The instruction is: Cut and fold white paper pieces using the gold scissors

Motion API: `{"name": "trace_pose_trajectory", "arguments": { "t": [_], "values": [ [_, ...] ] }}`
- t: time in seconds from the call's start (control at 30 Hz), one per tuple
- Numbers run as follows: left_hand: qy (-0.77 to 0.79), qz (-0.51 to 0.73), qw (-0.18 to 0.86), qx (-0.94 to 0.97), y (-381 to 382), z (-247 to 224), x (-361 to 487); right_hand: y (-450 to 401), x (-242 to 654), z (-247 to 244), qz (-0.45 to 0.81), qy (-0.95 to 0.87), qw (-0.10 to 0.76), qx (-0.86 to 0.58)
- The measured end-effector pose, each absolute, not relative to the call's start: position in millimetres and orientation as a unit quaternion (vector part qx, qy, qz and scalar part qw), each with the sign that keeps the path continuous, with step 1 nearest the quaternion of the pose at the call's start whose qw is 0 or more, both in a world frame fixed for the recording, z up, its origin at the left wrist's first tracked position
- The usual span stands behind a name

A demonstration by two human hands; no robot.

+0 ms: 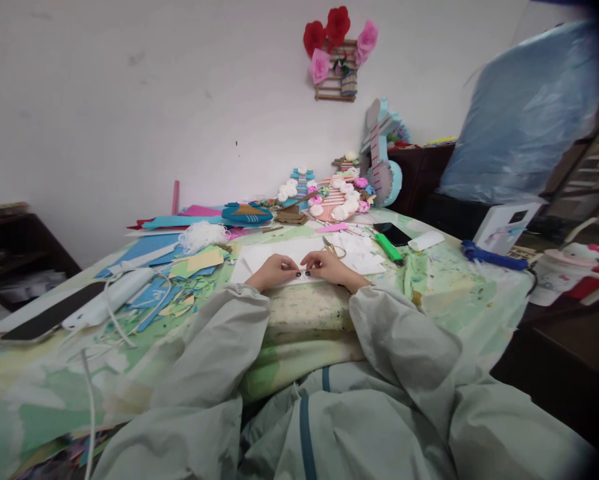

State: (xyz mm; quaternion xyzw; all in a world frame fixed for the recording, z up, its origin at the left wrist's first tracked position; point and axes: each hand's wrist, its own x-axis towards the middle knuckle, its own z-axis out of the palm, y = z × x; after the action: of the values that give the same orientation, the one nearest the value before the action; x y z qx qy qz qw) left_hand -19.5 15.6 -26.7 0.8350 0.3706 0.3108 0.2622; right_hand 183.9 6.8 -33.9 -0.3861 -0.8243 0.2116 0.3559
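My left hand (278,270) and my right hand (325,265) meet fingertip to fingertip at the table's middle, over white paper (252,257). Both hands have the thumb and fingers pinched together. Between them is a small white piece (303,272), too tiny to make out well; which hand grips it is unclear. Just beyond my right hand lie scissors (335,249) with gold-coloured handles, on white paper scraps (362,253).
Blue and yellow paper scraps (196,263), white string (204,237) and a white power strip (110,300) lie left. A green marker (389,247), black phone (393,234) and blue glue gun (494,256) lie right. Flower crafts (336,200) stand behind.
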Motion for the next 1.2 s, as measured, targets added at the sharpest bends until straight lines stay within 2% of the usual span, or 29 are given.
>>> {"name": "trace_pose_trajectory", "arguments": {
  "t": [0.17,0.4,0.83,1.2],
  "values": [
    [0.339,0.303,0.245,0.857,17,-27,-19,8,184,-34,0.245,-0.809,0.360,-0.395],
    [0.335,0.293,0.160,0.881,10,-22,-16,8,183,-35,0.248,-0.805,0.363,-0.397],
    [0.347,0.307,0.138,0.875,7,-24,-17,8,182,-37,0.251,-0.797,0.373,-0.403],
    [0.279,0.274,-0.043,0.919,-28,-17,-16,8,183,-35,0.230,-0.808,0.361,-0.406]
  ]
}}
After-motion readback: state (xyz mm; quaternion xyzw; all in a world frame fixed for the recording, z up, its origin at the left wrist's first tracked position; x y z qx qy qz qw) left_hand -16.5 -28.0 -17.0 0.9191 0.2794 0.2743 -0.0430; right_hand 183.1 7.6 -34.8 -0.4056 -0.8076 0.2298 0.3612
